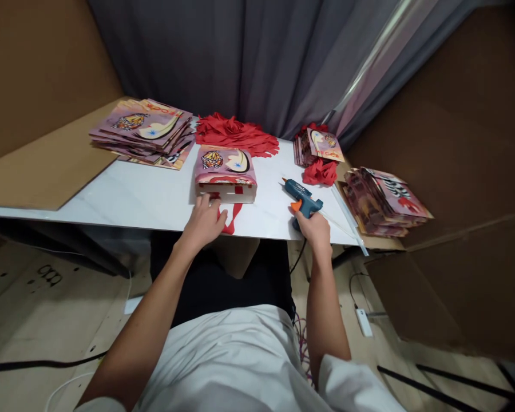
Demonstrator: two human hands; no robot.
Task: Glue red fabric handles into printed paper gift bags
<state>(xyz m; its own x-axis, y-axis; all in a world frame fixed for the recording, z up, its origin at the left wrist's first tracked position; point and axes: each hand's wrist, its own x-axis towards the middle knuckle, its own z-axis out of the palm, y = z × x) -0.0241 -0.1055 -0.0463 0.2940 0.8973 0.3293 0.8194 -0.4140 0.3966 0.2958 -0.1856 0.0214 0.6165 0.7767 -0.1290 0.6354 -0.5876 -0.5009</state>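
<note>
A pink printed paper bag lies on its side on the white table, its open end toward me. My left hand rests at that open end, fingers curled on a red ribbon strip that hangs over the table edge. My right hand is closed around the handle of a blue glue gun with an orange trigger, its nozzle pointing away to the left. The gun's cord drops below the table.
A stack of flat printed bags lies far left, a pile of red ribbons behind the bag. More bags and red ribbon sit far right; another stack rests on cardboard. Grey curtain behind, brown boards on both sides.
</note>
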